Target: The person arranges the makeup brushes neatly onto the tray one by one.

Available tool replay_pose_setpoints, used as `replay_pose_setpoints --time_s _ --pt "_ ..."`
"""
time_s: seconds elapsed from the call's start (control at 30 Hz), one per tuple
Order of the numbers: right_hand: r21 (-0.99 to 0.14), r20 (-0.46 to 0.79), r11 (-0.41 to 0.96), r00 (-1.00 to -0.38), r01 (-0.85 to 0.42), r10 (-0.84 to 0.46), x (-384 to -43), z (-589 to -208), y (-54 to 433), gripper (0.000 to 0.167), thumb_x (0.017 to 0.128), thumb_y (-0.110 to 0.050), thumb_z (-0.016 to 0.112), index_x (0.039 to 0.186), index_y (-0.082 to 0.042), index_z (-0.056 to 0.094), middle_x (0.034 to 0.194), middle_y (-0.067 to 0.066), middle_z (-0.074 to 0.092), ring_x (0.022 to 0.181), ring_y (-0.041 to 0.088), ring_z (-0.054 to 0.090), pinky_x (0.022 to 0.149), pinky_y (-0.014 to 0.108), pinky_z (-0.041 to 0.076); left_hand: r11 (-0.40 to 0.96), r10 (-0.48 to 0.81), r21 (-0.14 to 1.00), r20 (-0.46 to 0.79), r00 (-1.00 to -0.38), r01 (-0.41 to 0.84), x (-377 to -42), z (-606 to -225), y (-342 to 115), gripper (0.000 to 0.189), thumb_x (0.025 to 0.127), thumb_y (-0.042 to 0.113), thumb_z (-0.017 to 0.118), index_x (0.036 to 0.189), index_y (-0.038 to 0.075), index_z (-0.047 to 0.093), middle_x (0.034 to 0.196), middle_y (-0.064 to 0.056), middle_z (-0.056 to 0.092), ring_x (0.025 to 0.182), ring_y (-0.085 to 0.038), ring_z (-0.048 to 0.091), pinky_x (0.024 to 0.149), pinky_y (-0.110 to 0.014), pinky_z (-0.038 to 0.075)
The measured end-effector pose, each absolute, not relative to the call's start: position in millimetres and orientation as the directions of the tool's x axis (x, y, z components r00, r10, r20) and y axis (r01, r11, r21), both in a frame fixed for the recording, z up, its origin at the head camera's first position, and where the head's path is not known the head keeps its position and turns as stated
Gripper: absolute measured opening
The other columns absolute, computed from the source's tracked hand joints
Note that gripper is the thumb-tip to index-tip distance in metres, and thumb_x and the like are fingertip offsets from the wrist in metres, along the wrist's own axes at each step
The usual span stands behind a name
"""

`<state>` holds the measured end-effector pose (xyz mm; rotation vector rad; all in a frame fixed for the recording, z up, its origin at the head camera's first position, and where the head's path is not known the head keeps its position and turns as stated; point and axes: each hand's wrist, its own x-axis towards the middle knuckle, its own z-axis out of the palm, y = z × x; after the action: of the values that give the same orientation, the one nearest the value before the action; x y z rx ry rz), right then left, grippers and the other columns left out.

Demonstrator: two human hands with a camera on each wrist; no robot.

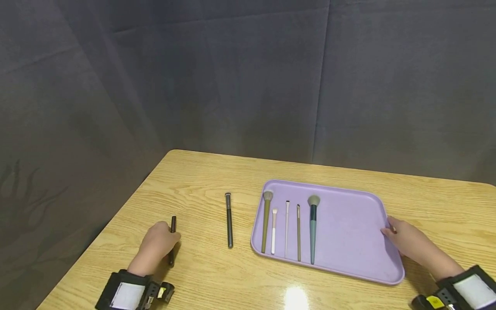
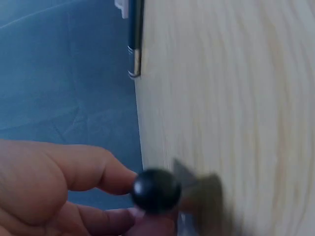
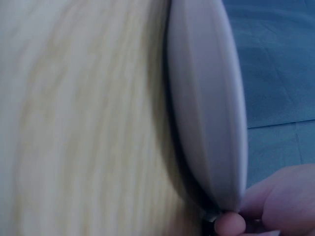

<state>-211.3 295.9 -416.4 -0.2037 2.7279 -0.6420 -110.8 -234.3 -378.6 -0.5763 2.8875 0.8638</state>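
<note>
My left hand (image 1: 156,242) pinches a dark-handled makeup brush (image 1: 173,224) near the table's left side. Its rounded dark end points at the left wrist camera, thumb and fingers around it; its bristles are hard to make out. To its right a black makeup brush (image 1: 229,226) lies on the table. My right hand (image 1: 410,242) grips the right rim of a lilac tray (image 1: 348,245), with the thumb over the edge. In the right wrist view a fingertip (image 3: 230,224) shows under the tray's rim. Several makeup brushes, including a teal-handled one (image 1: 313,234), lie side by side on the tray's left half.
The light wood table (image 1: 209,280) has its left edge close to my left arm. A grey cloth backdrop (image 1: 248,86) hangs behind and to the left. Both wrists wear black straps with small cameras.
</note>
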Motion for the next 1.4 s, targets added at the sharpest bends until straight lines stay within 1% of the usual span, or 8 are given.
replay_pose_setpoints --time_s 0.2,0.3,0.43,0.53,0.7,0.83,1.1,1.4 --pt "-0.447 -0.269 0.892 -0.939 -0.074 -0.213 -211 -416 295 0.059 0.103 -0.015 0.045 0.131 0.032 0.021 0.128 0.05 0.032 0.114 0.06 0.043 0.084 0.057 0.049 0.703 -0.326 0.624 -0.142 -0.935 -0.34 -113 -377 -226 0.024 0.089 0.002 0.052 0.065 0.002 0.049 0.055 -0.004 0.045 0.041 -0.012 0.044 0.04 -0.023 0.039" --pt "-0.448 -0.279 0.892 -0.937 -0.067 -0.211 -211 -416 296 0.06 0.103 -0.016 0.046 0.131 0.031 0.021 0.127 0.05 0.033 0.113 0.06 0.044 0.082 0.055 0.051 0.662 -0.315 0.679 -0.134 -0.94 -0.319 -115 -376 -221 0.02 0.092 0.003 0.053 0.072 -0.001 0.054 0.059 -0.005 0.048 0.044 -0.013 0.047 0.042 -0.025 0.042" --pt "-0.446 -0.272 0.892 -0.939 -0.069 -0.209 -211 -416 296 0.058 0.103 -0.014 0.046 0.131 0.031 0.021 0.127 0.05 0.034 0.11 0.059 0.048 0.077 0.05 0.054 0.603 -0.304 0.74 -0.132 -0.943 -0.298 -116 -374 -213 0.016 0.096 0.006 0.055 0.085 -0.007 0.057 0.062 -0.006 0.047 0.048 -0.014 0.045 0.046 -0.026 0.043" --pt "-0.444 -0.268 0.893 -0.941 -0.072 -0.208 -212 -417 296 0.059 0.103 -0.014 0.046 0.131 0.031 0.022 0.127 0.05 0.033 0.11 0.059 0.048 0.077 0.05 0.054 0.577 -0.299 0.766 -0.124 -0.946 -0.283 -117 -372 -207 0.017 0.096 0.006 0.054 0.089 -0.008 0.058 0.062 -0.006 0.049 0.049 -0.014 0.045 0.048 -0.027 0.043" --pt "-0.438 -0.259 0.896 -0.943 -0.08 -0.211 -211 -419 297 0.06 0.102 -0.016 0.047 0.131 0.031 0.022 0.127 0.05 0.032 0.112 0.06 0.044 0.083 0.055 0.05 0.581 -0.286 0.774 -0.095 -0.953 -0.252 -119 -370 -199 0.018 0.096 0.007 0.056 0.092 -0.01 0.06 0.064 -0.008 0.055 0.049 -0.015 0.05 0.047 -0.028 0.046" --pt "-0.435 -0.251 0.896 -0.944 -0.088 -0.214 -211 -418 297 0.06 0.102 -0.016 0.047 0.13 0.031 0.022 0.128 0.05 0.032 0.114 0.061 0.041 0.087 0.06 0.046 0.575 -0.283 0.779 -0.099 -0.954 -0.251 -120 -369 -193 0.017 0.096 0.008 0.057 0.087 -0.007 0.059 0.064 -0.008 0.055 0.048 -0.015 0.051 0.047 -0.028 0.047" --pt "-0.438 -0.249 0.894 -0.944 -0.088 -0.215 -211 -417 297 0.06 0.102 -0.016 0.047 0.131 0.031 0.023 0.127 0.05 0.033 0.113 0.061 0.043 0.084 0.058 0.048 0.543 -0.279 0.803 -0.106 -0.954 -0.248 -125 -370 -181 0.014 0.094 0.007 0.061 0.09 -0.007 0.061 0.067 -0.008 0.056 0.049 -0.014 0.052 0.047 -0.028 0.049" --pt "-0.438 -0.217 0.891 -0.949 -0.115 -0.23 -210 -416 298 0.058 0.102 -0.014 0.046 0.129 0.032 0.024 0.127 0.05 0.033 0.115 0.062 0.04 0.089 0.063 0.042 0.535 -0.25 0.814 -0.103 -0.963 -0.226 -130 -371 -167 0.013 0.093 0.006 0.061 0.088 -0.006 0.063 0.065 -0.007 0.057 0.048 -0.013 0.052 0.044 -0.026 0.046"
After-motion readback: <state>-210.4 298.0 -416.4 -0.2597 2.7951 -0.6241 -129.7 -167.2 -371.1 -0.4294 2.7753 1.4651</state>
